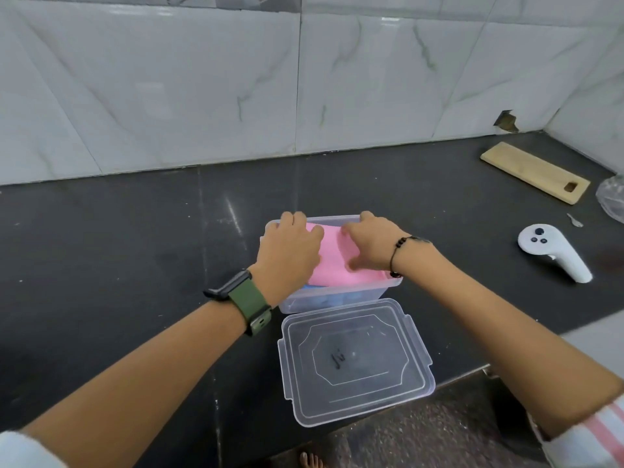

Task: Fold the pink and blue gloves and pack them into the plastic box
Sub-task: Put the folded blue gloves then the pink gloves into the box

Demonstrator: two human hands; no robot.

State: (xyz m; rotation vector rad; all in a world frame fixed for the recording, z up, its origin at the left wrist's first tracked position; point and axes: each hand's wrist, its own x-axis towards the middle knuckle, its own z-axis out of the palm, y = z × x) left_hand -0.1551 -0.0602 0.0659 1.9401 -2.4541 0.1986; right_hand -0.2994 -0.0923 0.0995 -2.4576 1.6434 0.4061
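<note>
A clear plastic box (337, 293) stands on the black counter. A folded pink glove (332, 261) lies on top inside it, and a blue glove (329, 297) shows through the front wall beneath. My left hand (290, 246) presses flat on the pink glove's left part. Resting on the glove's right part is my right hand (369, 243), fingers bent down at the box's far edge. The fingertips of both hands are hidden behind the hands. The box's clear lid (354, 363) lies flat on the counter just in front of the box.
A white handheld controller (553, 251) lies to the right of the box. A wooden board (533, 172) sits at the back right near the tiled wall, with crumpled clear plastic (613, 195) at the right edge. The counter's front edge runs just past the lid.
</note>
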